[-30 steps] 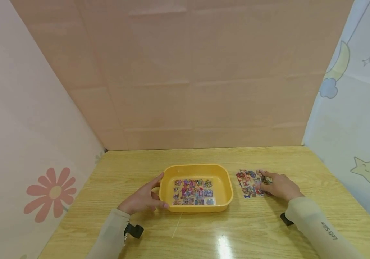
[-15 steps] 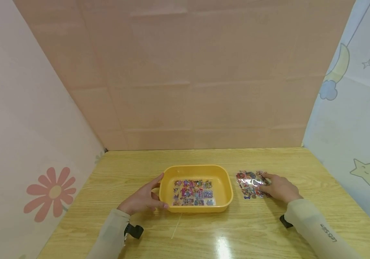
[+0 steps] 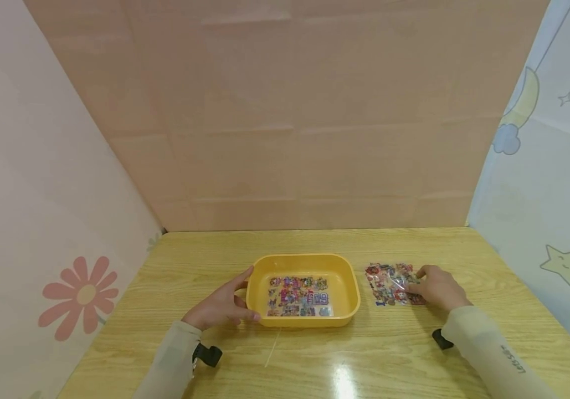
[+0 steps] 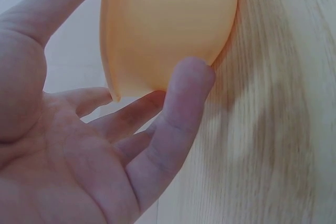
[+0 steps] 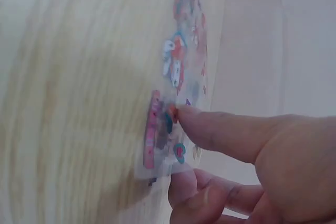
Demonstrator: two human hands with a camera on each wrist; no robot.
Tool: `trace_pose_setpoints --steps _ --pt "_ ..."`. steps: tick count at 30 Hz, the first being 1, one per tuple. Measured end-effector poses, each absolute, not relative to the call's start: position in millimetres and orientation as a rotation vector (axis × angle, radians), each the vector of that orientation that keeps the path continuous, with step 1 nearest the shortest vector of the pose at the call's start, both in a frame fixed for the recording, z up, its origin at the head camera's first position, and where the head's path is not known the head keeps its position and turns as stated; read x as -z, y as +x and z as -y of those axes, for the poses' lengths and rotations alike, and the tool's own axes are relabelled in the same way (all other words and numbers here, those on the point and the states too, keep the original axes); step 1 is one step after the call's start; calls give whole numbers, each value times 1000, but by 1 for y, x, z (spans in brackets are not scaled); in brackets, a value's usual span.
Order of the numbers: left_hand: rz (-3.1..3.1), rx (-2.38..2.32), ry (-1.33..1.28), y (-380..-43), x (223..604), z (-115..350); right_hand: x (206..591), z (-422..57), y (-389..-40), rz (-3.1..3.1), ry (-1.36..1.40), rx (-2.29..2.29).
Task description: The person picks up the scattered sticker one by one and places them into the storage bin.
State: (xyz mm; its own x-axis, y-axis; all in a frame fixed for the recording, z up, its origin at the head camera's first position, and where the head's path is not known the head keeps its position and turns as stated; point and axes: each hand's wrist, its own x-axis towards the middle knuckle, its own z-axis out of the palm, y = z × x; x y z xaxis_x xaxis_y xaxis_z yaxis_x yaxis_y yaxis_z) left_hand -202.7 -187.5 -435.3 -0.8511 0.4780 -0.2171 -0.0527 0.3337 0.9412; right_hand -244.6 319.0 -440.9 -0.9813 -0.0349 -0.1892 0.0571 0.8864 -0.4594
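A yellow plastic tray [image 3: 306,322] with a raised wall sits on the table in the head view. My left hand [image 3: 222,305] holds its left end, thumb at the near corner and forefinger at the far one; in the left wrist view fingertips [image 4: 190,77] press the tray's outer wall [image 4: 168,24]. Inside the tray lies a clear sheet of colourful cartoon stickers [image 3: 297,296]. To the right, a second clear sticker sheet [image 3: 388,284] lies on the wood. My right hand [image 3: 439,288] pinches its right edge, thumb on top and fingers beneath, as the right wrist view shows.
The wooden table [image 3: 309,360] has a pink paper backdrop [image 3: 289,138] behind it. Patterned side walls [image 3: 85,221] stand left and right. A thin pale strip [image 3: 273,348] lies in front of the tray.
The right hand has shifted slightly right, toward the sticker sheet's edge, and the glare on that sheet has changed. The left hand and the tray stay in place.
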Motion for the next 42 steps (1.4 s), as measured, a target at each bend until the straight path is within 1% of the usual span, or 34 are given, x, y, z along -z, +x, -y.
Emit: trace_pose_setpoints --steps 14,21,26,34,42 --pt "-2159 -1534 364 -201 434 187 441 -337 -249 -2767 -41 980" --pt "-2159 -1533 354 -201 434 186 441 -339 -249 -2736 24 1055" --pt "-2158 -1530 353 -202 436 187 441 -341 -249 -2718 21 1108" --pt "-2148 -1533 360 -203 437 187 438 -344 -247 -2602 107 1280" --pt "-2148 -1538 358 -202 436 187 429 -345 -244 -2548 99 1333"
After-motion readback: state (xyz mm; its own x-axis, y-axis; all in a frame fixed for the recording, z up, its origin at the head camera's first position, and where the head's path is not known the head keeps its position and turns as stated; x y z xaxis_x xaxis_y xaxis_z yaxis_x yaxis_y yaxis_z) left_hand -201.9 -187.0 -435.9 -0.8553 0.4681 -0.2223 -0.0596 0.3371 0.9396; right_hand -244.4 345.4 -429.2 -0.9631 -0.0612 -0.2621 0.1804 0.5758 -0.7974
